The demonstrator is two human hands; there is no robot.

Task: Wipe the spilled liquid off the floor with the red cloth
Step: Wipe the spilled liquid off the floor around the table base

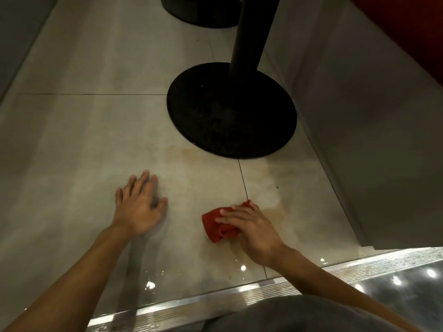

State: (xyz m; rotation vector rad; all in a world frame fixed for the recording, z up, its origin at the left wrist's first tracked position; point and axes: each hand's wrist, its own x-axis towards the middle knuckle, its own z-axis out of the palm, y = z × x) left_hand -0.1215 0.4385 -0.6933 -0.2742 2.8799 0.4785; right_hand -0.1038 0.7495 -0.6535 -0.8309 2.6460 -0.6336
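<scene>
A bunched red cloth (217, 226) lies on the pale tiled floor (84, 140), pressed down by my right hand (251, 226), whose fingers are spread over its top and grip it. A thin brownish film of spilled liquid (271, 188) stains the tiles around and beyond the cloth, reaching toward the black table base. A fainter smear of the spill runs left of the tile joint. My left hand (139, 207) rests flat on the floor to the left of the cloth, fingers apart, holding nothing.
A round black table base (230, 111) with its post (254, 32) stands just beyond the spill. A second black base (199, 13) sits farther back. A grey bench wall (359, 116) rises on the right. A metal threshold strip (239, 293) crosses the near floor.
</scene>
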